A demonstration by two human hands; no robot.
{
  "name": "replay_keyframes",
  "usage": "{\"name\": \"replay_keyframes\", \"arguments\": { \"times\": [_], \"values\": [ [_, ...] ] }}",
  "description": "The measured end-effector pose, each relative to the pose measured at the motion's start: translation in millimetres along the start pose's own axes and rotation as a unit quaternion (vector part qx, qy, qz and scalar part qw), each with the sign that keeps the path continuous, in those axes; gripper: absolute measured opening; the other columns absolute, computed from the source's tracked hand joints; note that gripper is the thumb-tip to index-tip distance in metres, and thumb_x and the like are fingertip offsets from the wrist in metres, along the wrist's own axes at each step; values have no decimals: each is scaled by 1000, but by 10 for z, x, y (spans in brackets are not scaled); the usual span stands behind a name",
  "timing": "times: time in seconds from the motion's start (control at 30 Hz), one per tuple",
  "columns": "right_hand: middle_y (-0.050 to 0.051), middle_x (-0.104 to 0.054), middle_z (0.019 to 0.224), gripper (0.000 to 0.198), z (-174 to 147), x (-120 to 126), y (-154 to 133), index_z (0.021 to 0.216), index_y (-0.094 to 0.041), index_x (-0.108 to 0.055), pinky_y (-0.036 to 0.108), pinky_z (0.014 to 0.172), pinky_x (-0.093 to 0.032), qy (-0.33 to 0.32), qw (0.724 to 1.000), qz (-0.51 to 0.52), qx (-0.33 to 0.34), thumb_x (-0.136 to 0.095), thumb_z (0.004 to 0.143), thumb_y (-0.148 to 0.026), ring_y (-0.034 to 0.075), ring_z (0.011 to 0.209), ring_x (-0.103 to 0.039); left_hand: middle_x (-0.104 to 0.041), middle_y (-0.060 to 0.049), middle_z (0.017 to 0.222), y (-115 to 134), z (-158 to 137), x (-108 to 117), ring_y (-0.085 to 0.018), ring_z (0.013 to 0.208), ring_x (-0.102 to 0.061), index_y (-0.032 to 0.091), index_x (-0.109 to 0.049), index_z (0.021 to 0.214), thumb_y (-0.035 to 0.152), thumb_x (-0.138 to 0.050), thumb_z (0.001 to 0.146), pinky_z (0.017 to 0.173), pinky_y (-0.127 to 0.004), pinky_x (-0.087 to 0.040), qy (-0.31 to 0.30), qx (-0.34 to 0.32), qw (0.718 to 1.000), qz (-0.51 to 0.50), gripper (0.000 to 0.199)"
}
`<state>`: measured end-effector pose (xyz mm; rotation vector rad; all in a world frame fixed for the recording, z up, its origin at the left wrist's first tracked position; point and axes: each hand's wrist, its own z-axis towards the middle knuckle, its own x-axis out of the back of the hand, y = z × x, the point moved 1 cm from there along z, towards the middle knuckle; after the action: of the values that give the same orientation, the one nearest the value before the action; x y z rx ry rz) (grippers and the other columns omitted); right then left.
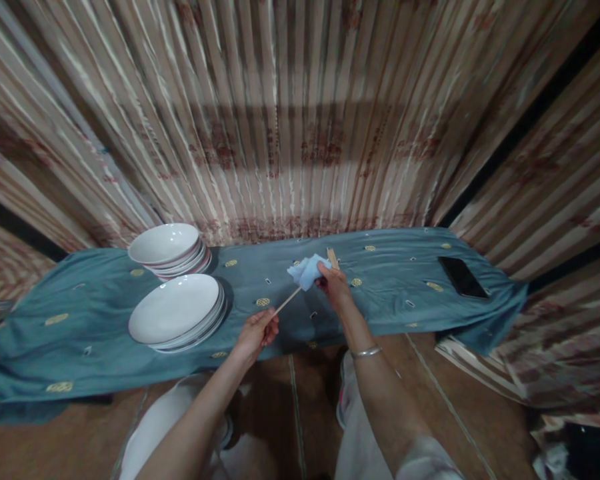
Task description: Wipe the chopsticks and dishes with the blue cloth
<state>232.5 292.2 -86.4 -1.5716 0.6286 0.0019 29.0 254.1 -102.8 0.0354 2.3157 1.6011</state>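
Observation:
Near the table's front edge, my left hand is closed around one end of a thin chopstick. The chopstick slants up to the right, and its far end goes out of sight in a light blue cloth. That cloth is pinched in my right hand, whose wrist carries a silver bangle. Just beyond the right fingers shows a small bundle of chopsticks; its lower part is hidden, so I cannot tell whether the hand touches it.
On the left of the cloth-covered table stand a stack of white bowls and, nearer me, a stack of white plates. A black phone lies at the right end. A pleated curtain hangs behind.

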Motion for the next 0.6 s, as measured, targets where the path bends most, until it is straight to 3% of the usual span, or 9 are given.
{"name": "replay_keyframes", "arguments": {
  "times": [0.33,0.6],
  "values": [
    [-6,-50,46,37,9,100,-45,56,-18,-53,21,43,-32,6,1000,0,-15,-75,52,-48,7,43,-43,-59,0,48,-38,51,-84,-5,35,-43,14,-60,63,44,-80,48,37,-18,-23,6,18,1000,-9,39],
    [-4,-51,42,38,-81,-78,176,56,-17,-60,22,42,-29,-47,997,-40,-45,-74,50,-52,8,40,-42,-60,1,50,-38,118,-165,-5,38,-46,15,-59,62,39,-82,48,39,-17,-29,14,10,1000,-23,37]
  ]
}}
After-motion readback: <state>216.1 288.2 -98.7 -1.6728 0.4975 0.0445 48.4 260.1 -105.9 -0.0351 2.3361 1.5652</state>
